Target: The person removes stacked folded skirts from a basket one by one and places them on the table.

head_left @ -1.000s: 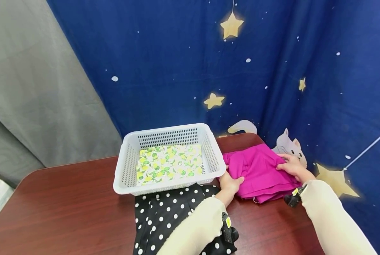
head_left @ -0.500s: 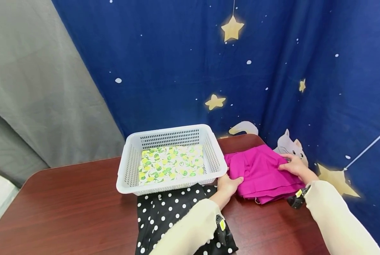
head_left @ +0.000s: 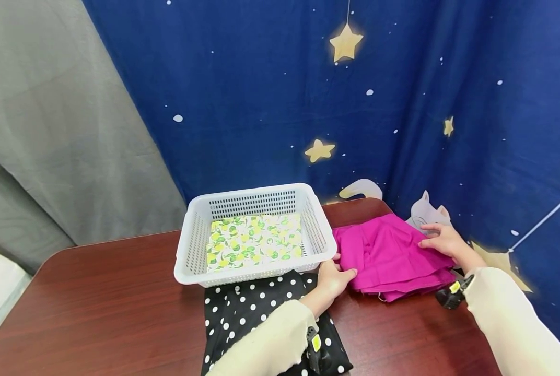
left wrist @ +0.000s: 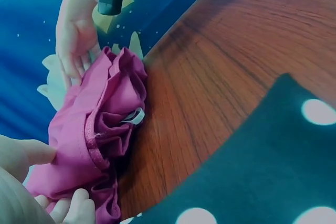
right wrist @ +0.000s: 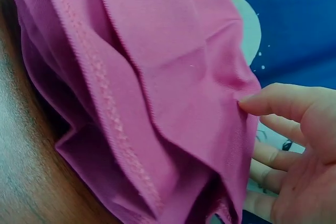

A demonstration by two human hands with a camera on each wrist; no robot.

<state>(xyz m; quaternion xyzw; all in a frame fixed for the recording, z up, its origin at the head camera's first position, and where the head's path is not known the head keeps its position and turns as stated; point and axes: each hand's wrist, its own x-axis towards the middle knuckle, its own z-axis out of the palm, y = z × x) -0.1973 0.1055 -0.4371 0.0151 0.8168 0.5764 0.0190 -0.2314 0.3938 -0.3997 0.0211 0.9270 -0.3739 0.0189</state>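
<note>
A folded magenta garment (head_left: 393, 258) lies in a loose pile at the table's right end. In the left wrist view its layered, stitched edges and a small white tag (left wrist: 135, 116) show. My left hand (head_left: 331, 278) is at the pile's left edge, its thumb against the cloth and its fingers spread apart from the thumb. At the far right edge, my right hand (head_left: 444, 242) touches the cloth with its thumb (right wrist: 257, 102). The other right fingers extend loosely alongside the pile. Neither hand visibly pinches the fabric.
A white perforated basket (head_left: 185, 245) holds a folded lemon-print cloth (head_left: 254, 243). Black polka-dot fabric (head_left: 242, 308) lies in front of it, partly under my left sleeve. A star-patterned blue curtain (head_left: 261, 104) hangs behind the brown table (head_left: 111, 308).
My right hand has shifted slightly rightward, its fingers loosening from the garment's edge. My left hand has drawn slightly back and left. The whole head view has moved a little.
</note>
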